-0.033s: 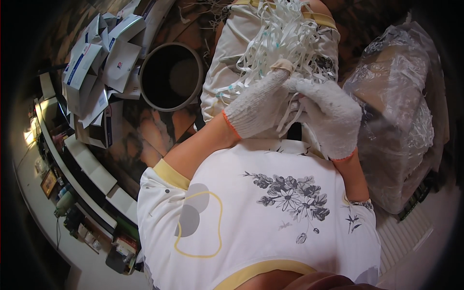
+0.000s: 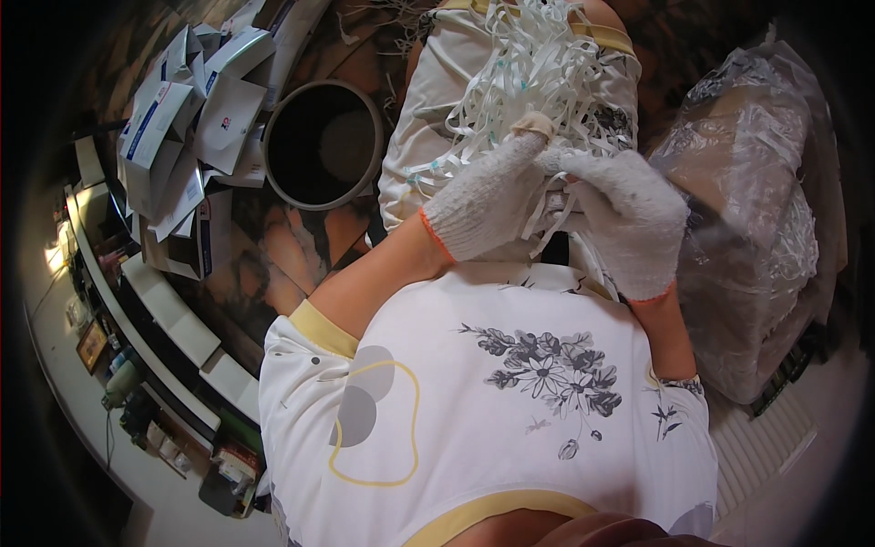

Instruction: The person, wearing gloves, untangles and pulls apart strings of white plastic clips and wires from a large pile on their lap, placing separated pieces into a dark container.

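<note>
My left hand (image 2: 488,193), in a white knit glove with an orange cuff, is closed over my lap. A tan cover (image 2: 533,124) sits on its thumb. Close beside it on the right, my right hand (image 2: 631,219) wears a matching glove, its fingers curled inward. Between the two hands, a narrow white strip (image 2: 550,219) shows in their grip; the fingertips are partly hidden. Just beyond the hands, a tangled heap of white strips (image 2: 533,73) with small teal marks lies over my light trousers (image 2: 424,118).
Left of my lap stands a round dark bin (image 2: 321,187) with a pale rim. Beyond it lie several folded white-and-blue cartons (image 2: 223,118). At right is a large brown box wrapped in clear plastic (image 2: 747,210). Loose strip scraps lie on the patterned floor (image 2: 273,242).
My right hand has shifted slightly right, and more of the white strip shows between the hands. My left hand has barely moved.
</note>
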`<act>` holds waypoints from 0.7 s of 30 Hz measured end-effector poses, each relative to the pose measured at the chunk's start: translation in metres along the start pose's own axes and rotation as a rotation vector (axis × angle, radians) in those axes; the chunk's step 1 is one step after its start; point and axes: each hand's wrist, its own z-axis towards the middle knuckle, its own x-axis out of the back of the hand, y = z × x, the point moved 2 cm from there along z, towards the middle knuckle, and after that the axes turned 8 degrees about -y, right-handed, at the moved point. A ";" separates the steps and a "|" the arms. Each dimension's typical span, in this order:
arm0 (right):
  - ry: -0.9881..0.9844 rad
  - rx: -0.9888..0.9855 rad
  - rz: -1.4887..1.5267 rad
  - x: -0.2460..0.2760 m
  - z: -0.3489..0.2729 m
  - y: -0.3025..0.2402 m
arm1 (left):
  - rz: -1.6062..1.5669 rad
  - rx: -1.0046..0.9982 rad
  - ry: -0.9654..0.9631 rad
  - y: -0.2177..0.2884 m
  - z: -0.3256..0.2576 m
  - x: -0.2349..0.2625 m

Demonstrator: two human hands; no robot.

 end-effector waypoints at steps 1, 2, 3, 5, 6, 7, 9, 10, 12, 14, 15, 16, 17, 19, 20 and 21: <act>-0.003 0.008 0.004 0.002 0.002 -0.001 | -0.105 -0.016 -0.182 -0.005 0.003 0.014; 0.015 -0.021 0.123 0.006 0.003 0.003 | -0.211 -0.020 -0.369 -0.002 0.004 0.007; 0.033 -0.048 0.242 0.009 0.003 0.005 | -0.212 -0.018 -0.371 -0.001 0.003 0.001; 0.041 -0.256 0.522 0.014 0.001 0.003 | -0.127 0.028 -0.165 0.004 -0.002 -0.016; 0.050 -0.305 0.528 0.018 0.003 0.003 | -0.127 0.029 -0.166 0.005 0.000 -0.021; 0.058 -0.354 0.534 0.020 0.004 0.005 | 0.087 0.028 -0.154 0.005 0.003 -0.025; 0.112 -0.212 0.384 0.018 0.003 0.022 | 0.303 0.030 -0.142 0.005 0.003 -0.029; 0.147 -0.322 0.591 0.019 0.001 0.028 | 0.367 0.060 -0.085 0.005 0.000 -0.030; 0.219 -0.459 0.934 0.018 0.005 0.032 | 0.430 0.096 -0.036 0.009 -0.001 -0.027; 0.166 -0.459 1.153 0.022 0.001 0.031 | 0.814 0.096 -0.160 0.015 -0.002 -0.029; 0.104 -0.451 1.373 0.024 0.000 0.029 | 0.818 0.098 -0.169 0.015 -0.003 -0.031; 0.113 -0.447 1.368 0.027 0.002 0.025 | 0.815 0.121 -0.165 0.015 -0.004 -0.034; 0.361 -0.432 1.137 0.032 0.006 0.021 | 0.805 0.140 -0.159 0.014 -0.005 -0.034; 0.598 -0.405 0.884 0.055 0.009 0.031 | 0.922 0.092 -0.170 0.015 -0.011 -0.035; 0.504 -0.266 1.339 0.085 0.006 0.053 | 1.037 0.055 -0.210 0.016 -0.009 -0.039; 0.350 -0.088 1.798 0.105 0.006 0.072 | 1.038 0.054 -0.230 0.016 -0.011 -0.042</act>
